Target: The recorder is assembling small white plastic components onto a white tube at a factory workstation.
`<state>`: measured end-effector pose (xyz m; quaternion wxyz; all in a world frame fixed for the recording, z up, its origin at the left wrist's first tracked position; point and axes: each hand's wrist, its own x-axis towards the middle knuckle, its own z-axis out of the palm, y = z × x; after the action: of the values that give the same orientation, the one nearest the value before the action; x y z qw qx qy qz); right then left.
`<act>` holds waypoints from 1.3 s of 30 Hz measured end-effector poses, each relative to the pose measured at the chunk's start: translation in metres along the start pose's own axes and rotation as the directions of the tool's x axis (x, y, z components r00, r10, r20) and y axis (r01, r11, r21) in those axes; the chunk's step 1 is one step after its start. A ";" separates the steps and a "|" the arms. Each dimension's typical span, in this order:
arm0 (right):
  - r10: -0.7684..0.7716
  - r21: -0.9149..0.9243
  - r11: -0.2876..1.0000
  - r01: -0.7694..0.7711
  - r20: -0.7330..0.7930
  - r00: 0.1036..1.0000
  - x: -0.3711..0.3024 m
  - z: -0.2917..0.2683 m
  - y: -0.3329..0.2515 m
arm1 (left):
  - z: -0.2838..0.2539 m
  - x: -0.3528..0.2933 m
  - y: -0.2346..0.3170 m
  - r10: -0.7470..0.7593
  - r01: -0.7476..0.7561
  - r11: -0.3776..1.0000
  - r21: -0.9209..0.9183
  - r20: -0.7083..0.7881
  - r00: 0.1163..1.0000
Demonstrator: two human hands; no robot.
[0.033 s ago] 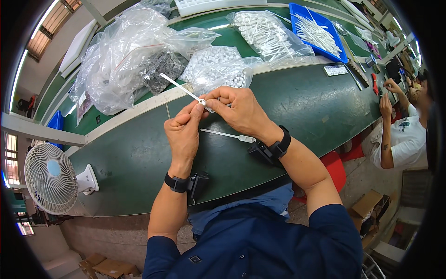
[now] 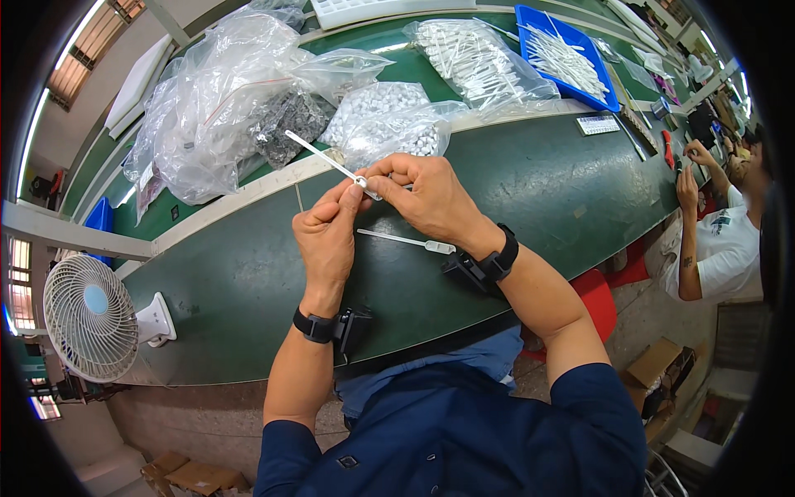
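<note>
Above the green tabletop (image 2: 240, 273), my two hands meet on a thin white plastic stick (image 2: 318, 152) that slants up to the left. My left hand (image 2: 325, 240) pinches it near its lower end, where a small rounded white part shows. The fingers of my right hand (image 2: 432, 195) close on that same end from the right and partly cover it. A second white plastic stick (image 2: 406, 241) with a wider handle lies on the table under my right wrist.
A fan (image 2: 91, 319) stands at the left. Beyond the ledge lie plastic bags (image 2: 207, 116), a bag of small white parts (image 2: 389, 124), a bag of white sticks (image 2: 472, 62) and a blue tray (image 2: 609, 95) of sticks. A co-worker (image 2: 720, 240) sits at the right.
</note>
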<state>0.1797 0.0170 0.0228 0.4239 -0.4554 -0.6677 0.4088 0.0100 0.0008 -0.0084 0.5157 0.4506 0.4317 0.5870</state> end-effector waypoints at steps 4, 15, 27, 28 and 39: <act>0.030 0.001 1.000 -0.030 0.000 1.000 0.000 0.000 -0.002 | 0.001 -0.001 0.003 0.004 -0.004 1.000 0.000 0.001 1.000; -0.018 -0.152 0.988 0.022 0.030 0.999 -0.001 0.000 0.003 | 0.003 -0.001 0.000 0.028 -0.028 0.999 0.029 -0.011 1.000; -0.079 -0.037 0.996 0.079 -0.026 0.996 -0.001 0.009 0.007 | 0.002 -0.003 0.000 0.036 -0.035 0.998 0.061 -0.028 0.999; -0.062 -0.045 0.997 0.061 -0.010 0.998 -0.001 0.008 0.006 | 0.002 -0.003 0.001 0.034 -0.032 0.997 0.074 -0.026 0.999; -0.092 -0.179 0.978 0.107 0.093 0.991 0.002 -0.005 0.006 | -0.002 -0.001 0.009 0.196 -0.211 0.928 0.306 0.081 0.977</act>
<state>0.1860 0.0212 0.0189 0.3716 -0.4409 -0.7417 0.3427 0.0064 -0.0011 -0.0006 0.3846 0.5833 0.4575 0.5501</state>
